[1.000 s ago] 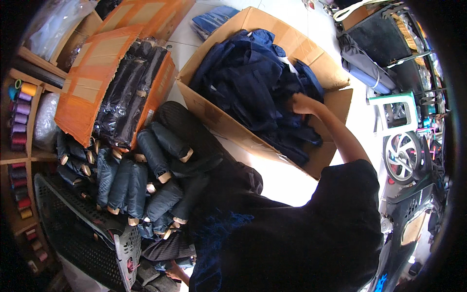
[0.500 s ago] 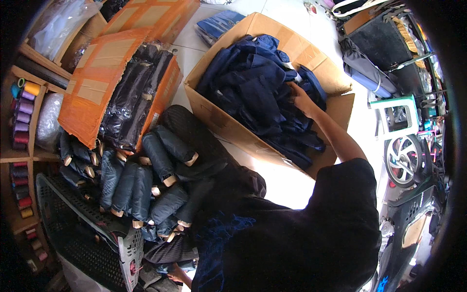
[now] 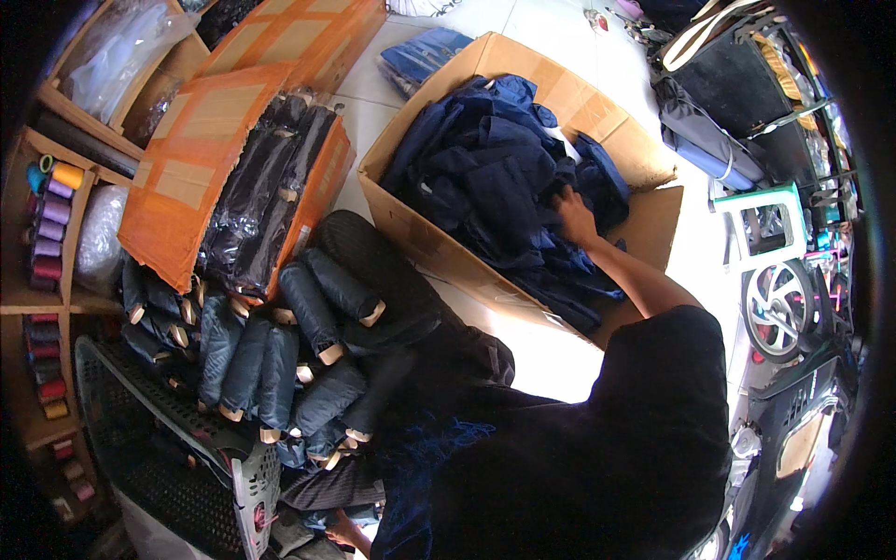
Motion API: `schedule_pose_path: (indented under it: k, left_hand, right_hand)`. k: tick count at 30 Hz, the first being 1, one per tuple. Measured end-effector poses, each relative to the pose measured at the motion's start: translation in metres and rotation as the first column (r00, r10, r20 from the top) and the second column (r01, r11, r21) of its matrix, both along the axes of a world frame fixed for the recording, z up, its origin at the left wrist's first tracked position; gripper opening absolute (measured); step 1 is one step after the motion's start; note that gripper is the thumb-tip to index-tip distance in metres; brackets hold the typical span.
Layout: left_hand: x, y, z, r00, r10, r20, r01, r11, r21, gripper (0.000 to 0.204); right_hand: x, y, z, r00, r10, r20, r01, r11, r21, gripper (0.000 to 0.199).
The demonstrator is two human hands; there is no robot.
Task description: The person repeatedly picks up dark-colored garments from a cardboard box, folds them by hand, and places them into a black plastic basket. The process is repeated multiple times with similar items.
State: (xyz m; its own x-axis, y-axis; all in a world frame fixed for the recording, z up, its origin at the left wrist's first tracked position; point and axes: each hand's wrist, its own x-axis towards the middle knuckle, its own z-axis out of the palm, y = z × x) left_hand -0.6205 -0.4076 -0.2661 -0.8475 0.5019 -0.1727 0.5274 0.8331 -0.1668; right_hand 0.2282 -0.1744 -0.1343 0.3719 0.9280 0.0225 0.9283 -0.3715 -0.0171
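My right hand (image 3: 576, 220) reaches into an open cardboard box (image 3: 411, 227), its bent fingers closed on navy cloth (image 3: 509, 168) that lies there in a loose heap. A small white patch shows among the folds just beyond the fingers. Down at the lower edge, my left hand (image 3: 346, 529) shows only in part, beside dark cloth and my leg; its fingers are mostly hidden. On and beside my lap lies a pile of dark rolled bundles (image 3: 277, 371) with pale wooden ends, resembling folded umbrellas.
A black perforated plastic basket (image 3: 168, 415) stands at the lower left. Behind the pile, an orange-taped carton (image 3: 168, 201) holds plastic-wrapped black bundles. Thread spools (image 3: 51, 207) line shelves at the left. A green-white stool (image 3: 767, 224) and a spoked wheel (image 3: 777, 308) are at the right.
My right hand has come slightly nearer to me within the cloth heap, and the folds around it have shifted. The whole view has moved a little. My left hand stays low.
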Motion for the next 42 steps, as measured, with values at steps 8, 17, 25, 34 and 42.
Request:
schedule_pose_path:
  k: [8,17,25,34,42]
  left_hand:
    - [0.002,-0.002,0.0,1.0,-0.001,0.014,0.001,1.0,0.019,0.099]
    - [-0.013,-0.017,-0.018,1.0,-0.021,-0.008,0.021,1.0,0.022,0.097]
    - [0.026,0.012,0.028,0.999,-0.029,0.044,0.027,0.999,0.04,0.096]
    - [0.106,0.127,0.211,0.964,-0.115,-0.24,0.265,0.499,0.825,0.025]
    - [0.024,0.277,0.288,0.77,-0.633,0.079,0.238,0.4,0.885,0.024]
  right_hand:
    - [0.065,0.023,0.023,0.97,-0.193,-0.148,0.211,0.97,0.123,0.021]
    - [0.09,0.022,0.11,0.984,-0.166,-0.073,0.177,0.964,0.199,0.034]
    - [0.005,0.044,0.19,0.99,0.077,0.118,-0.124,0.875,0.467,0.025]
    - [-0.279,0.072,0.179,0.673,0.663,-0.327,-0.286,0.642,0.712,0.013]
    - [-0.279,0.077,0.03,0.393,0.157,-0.906,-0.291,0.956,0.04,0.031]
